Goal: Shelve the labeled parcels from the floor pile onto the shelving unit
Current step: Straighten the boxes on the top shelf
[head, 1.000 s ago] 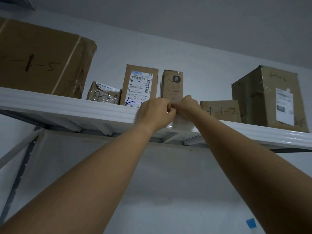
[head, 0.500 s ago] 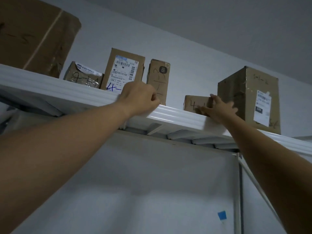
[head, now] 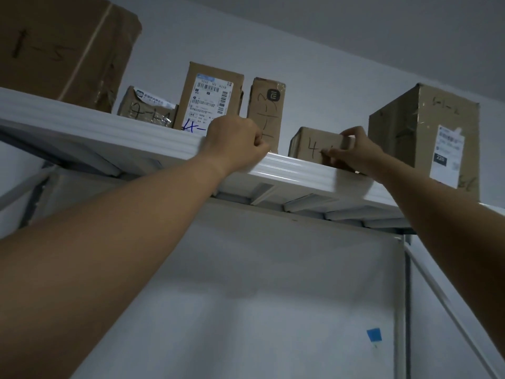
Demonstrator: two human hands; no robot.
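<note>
Since the low flat parcel (head: pixel 311 144) lies lengthwise along the front edge of the top shelf (head: pixel 109 124), any shift will likely run sideways along that edge. The right hand (head: pixel 355 151) pinches its right end, thumb on top and fingers across the marked face, wedged just beside the large box (head: pixel 420 132). The left hand (head: pixel 235 143) sits to the parcel's left, apart from it, curled at the shelf lip before the narrow upright parcel (head: pixel 266 105) — whether it grips anything I cannot tell.
</note>
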